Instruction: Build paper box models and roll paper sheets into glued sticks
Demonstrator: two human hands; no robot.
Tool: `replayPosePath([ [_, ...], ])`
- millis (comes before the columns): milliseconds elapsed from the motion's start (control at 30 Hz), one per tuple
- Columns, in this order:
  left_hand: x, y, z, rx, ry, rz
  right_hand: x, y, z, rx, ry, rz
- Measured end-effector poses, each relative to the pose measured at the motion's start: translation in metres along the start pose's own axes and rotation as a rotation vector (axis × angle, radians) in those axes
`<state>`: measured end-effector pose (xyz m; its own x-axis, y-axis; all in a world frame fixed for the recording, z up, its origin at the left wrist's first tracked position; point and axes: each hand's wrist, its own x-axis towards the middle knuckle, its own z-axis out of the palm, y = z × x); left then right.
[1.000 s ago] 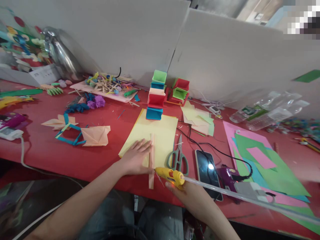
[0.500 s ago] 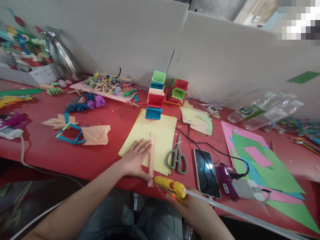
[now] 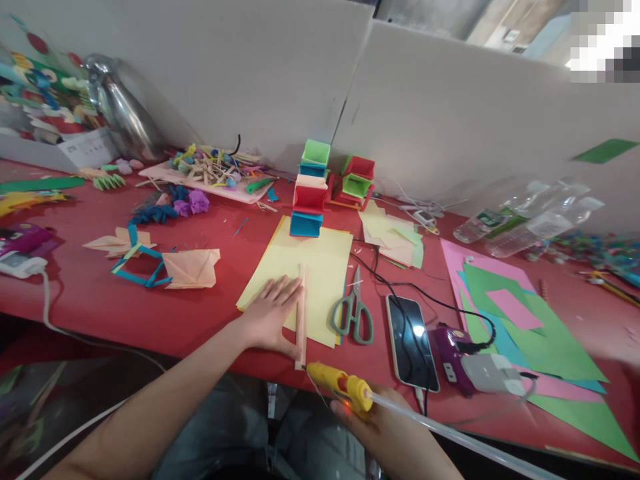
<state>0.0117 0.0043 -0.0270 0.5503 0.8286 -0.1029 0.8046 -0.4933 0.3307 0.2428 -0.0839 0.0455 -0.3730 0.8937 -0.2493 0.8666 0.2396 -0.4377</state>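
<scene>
My left hand [image 3: 273, 317] lies flat with its fingers spread, pressing along the left edge of a narrow folded peach paper strip [image 3: 301, 317]. Under the strip is a stack of pale yellow paper [image 3: 320, 263]; its near end reaches past the stack onto the red table. In my right hand [image 3: 393, 427] is a yellow hot glue gun [image 3: 335, 383], with a long clear glue stick [image 3: 450, 430] coming out of its back. The nozzle is at the strip's near end, close to my left thumb; whether it touches the paper I cannot tell.
Grey-handled scissors [image 3: 353, 317] and a phone [image 3: 413, 343] lie right of the yellow stack. A purple power socket [image 3: 453, 360] with black cables sits beyond the phone. Coloured folded paper boxes [image 3: 309, 197] stand behind the stack. Coloured sheets [image 3: 550, 333] cover the right side.
The glue gun's nozzle has shifted slightly toward me, down to the strip's near end. My left hand stays in place on the strip. The camera view has moved a little.
</scene>
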Motion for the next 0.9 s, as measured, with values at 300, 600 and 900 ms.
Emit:
replayPosePath([
  [300, 0.000, -0.002, 0.003, 0.004, 0.030, 0.018, 0.006, -0.006, -0.009, 0.051, -0.112, 0.125],
  [600, -0.001, 0.000, 0.002, -0.002, 0.037, 0.010, 0.018, -0.004, -0.010, 0.155, -0.054, 0.111],
  [900, -0.001, -0.003, 0.009, 0.001, 0.067, 0.026, 0.037, 0.036, -0.038, -0.053, 0.575, 0.213],
])
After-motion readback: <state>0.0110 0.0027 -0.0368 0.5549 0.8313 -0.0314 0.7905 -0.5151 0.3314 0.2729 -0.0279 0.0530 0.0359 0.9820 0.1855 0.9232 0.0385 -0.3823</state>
